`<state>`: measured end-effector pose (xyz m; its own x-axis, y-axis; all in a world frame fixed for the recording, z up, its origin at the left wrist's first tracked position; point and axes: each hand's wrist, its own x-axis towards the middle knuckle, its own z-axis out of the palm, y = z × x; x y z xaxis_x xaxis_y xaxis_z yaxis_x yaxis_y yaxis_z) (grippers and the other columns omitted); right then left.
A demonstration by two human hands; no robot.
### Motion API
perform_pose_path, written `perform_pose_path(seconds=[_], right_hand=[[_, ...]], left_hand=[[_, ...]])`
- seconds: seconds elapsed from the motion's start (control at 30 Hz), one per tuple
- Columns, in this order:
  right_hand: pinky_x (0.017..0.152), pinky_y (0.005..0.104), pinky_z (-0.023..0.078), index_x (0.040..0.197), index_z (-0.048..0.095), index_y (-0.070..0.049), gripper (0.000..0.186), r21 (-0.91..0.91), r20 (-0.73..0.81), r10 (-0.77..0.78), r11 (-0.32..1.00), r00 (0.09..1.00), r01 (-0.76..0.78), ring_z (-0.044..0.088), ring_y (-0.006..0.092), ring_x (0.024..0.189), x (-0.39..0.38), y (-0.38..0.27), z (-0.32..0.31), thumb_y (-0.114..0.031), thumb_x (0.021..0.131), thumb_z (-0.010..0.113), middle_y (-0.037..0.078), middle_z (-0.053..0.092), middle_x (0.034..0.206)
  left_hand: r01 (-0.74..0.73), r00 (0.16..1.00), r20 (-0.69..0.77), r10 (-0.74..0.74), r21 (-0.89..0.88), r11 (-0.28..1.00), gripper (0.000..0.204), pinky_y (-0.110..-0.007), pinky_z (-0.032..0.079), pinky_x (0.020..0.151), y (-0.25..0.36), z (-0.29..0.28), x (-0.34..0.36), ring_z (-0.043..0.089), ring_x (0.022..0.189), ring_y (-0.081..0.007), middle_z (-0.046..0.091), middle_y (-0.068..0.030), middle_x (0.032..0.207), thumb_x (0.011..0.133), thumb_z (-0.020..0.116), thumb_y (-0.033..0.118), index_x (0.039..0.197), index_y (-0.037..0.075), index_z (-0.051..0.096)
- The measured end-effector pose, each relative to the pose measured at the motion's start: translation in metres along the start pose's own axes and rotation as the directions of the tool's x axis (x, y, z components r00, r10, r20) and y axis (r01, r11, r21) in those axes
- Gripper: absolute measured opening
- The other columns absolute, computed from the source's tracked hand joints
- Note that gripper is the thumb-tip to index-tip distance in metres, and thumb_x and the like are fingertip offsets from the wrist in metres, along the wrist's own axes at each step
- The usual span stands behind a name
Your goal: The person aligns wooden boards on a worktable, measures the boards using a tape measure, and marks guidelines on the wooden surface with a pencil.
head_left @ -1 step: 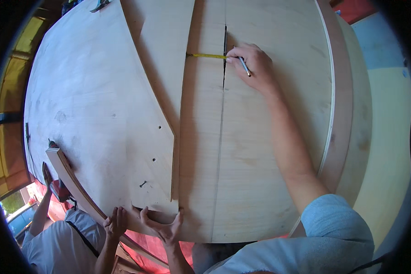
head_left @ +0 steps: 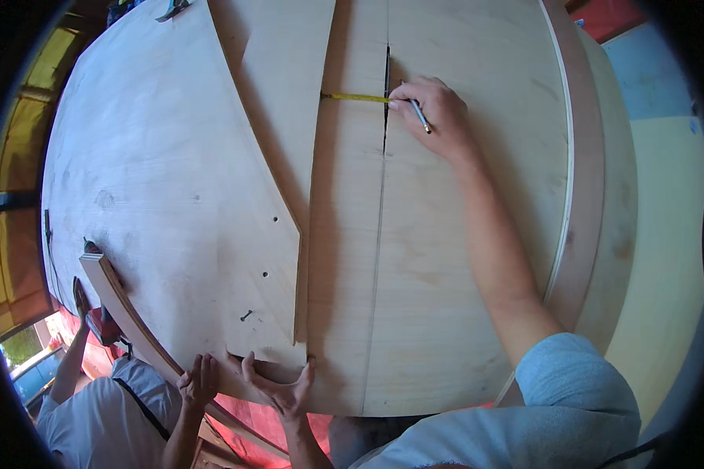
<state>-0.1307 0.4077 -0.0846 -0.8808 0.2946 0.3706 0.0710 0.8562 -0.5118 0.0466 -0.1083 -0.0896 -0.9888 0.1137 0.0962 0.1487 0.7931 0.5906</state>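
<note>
My right hand (head_left: pixel 432 112) is closed round a pencil (head_left: pixel 422 117) that slants across its fingers. The same fingertips pinch a strip of yellow measuring tape (head_left: pixel 356 98), which spans from the edge of a plywood board (head_left: pixel 313 168) to a narrow dark slot (head_left: pixel 386 74) in the large plywood panel (head_left: pixel 438 258). A pencil-like line runs down the panel in line with the slot. My left hand (head_left: pixel 284 391) grips the near end of the plywood board, thumb at its right corner and fingers spread along the end.
A co-worker's hand (head_left: pixel 199 381) rests by a curved wooden strip (head_left: pixel 133 309) at the lower left, near a red and black power tool (head_left: pixel 102 327). A loose screw (head_left: pixel 246 316) lies on the angled plywood piece (head_left: pixel 270 246). A hammer head (head_left: pixel 172 9) shows at the far edge.
</note>
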Motion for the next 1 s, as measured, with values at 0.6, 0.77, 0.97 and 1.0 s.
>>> perform_pose_path(seconds=[0.6,0.77,0.97,1.0], right_hand=[[0.082,0.0486,0.056,0.096,0.080,-0.009,0.009,0.118,-0.007,0.026,0.993,1.000,-0.025,0.068,0.0347,0.093,0.005,0.005,-0.006,-0.017,0.094,0.075,0.012,0.071,0.089],[0.082,0.0489,0.055,0.097,0.080,-0.009,0.011,0.082,-0.087,0.174,0.983,0.981,-0.167,0.068,0.0352,0.093,0.025,0.033,-0.014,-0.018,0.095,0.075,0.012,0.071,0.089],[0.084,0.0495,0.057,0.101,0.082,-0.012,0.012,0.047,0.077,0.066,0.996,0.995,-0.070,0.070,0.0351,0.095,0.096,0.059,-0.008,-0.021,0.095,0.075,0.012,0.074,0.092],[0.084,0.0495,0.057,0.101,0.082,-0.012,0.012,0.045,0.086,0.070,0.996,0.994,-0.074,0.070,0.0351,0.095,0.099,0.061,-0.007,-0.021,0.095,0.075,0.012,0.074,0.092]], left_hand=[[-0.034,0.999,0.038,0.033,0.015,0.999,0.106,-0.056,0.035,0.126,-0.023,0.001,-0.011,0.033,0.157,-0.0437,0.026,-0.0317,0.171,0.069,0.103,0.032,0.153,-0.002,0.047],[-0.042,0.998,0.030,0.047,-0.166,0.985,0.113,-0.054,0.044,0.116,-0.011,0.002,-0.009,0.051,0.137,-0.0406,0.048,-0.0235,0.149,0.071,0.100,0.044,0.156,-0.002,0.042],[-0.064,0.997,0.043,0.062,0.062,0.996,0.114,-0.056,0.044,0.114,-0.028,0.001,-0.013,0.051,0.134,-0.0408,0.049,-0.0224,0.145,0.070,0.100,0.049,0.155,-0.002,0.043],[-0.063,0.997,0.045,0.059,0.081,0.995,0.114,-0.056,0.044,0.114,-0.024,0.001,-0.013,0.051,0.133,-0.0406,0.049,-0.0222,0.144,0.070,0.100,0.049,0.155,-0.002,0.042]])
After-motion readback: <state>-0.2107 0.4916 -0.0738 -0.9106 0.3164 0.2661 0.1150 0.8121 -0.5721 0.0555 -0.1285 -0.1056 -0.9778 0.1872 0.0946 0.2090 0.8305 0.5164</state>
